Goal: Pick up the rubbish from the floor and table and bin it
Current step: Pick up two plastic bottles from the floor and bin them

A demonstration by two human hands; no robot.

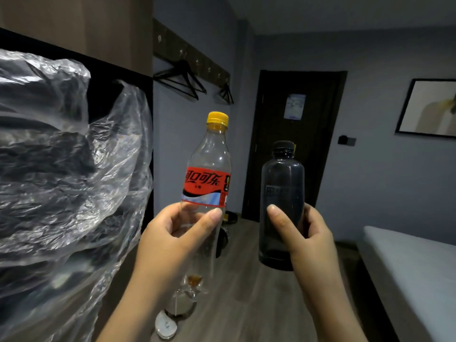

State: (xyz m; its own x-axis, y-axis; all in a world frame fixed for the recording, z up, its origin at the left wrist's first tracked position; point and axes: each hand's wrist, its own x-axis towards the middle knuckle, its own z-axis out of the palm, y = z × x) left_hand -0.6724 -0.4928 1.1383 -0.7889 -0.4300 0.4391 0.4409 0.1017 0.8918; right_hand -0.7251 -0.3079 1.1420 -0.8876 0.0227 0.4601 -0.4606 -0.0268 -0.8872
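The left hand [170, 240] holds the clear plastic cola bottle with yellow cap and red label [209, 169] upright in mid-air, fingers [209, 222] curled round the body just below the label. The right hand [308, 240] holds the dark translucent plastic bottle with black cap [282, 183] upright alongside, thumb in front, other fingers wrapped behind. The bottles are near but apart. A large crumpled clear plastic bag [61, 181] fills the left side. Beyond, what appears to be a small mesh bin [230, 224] stands on the wood-pattern floor [246, 292].
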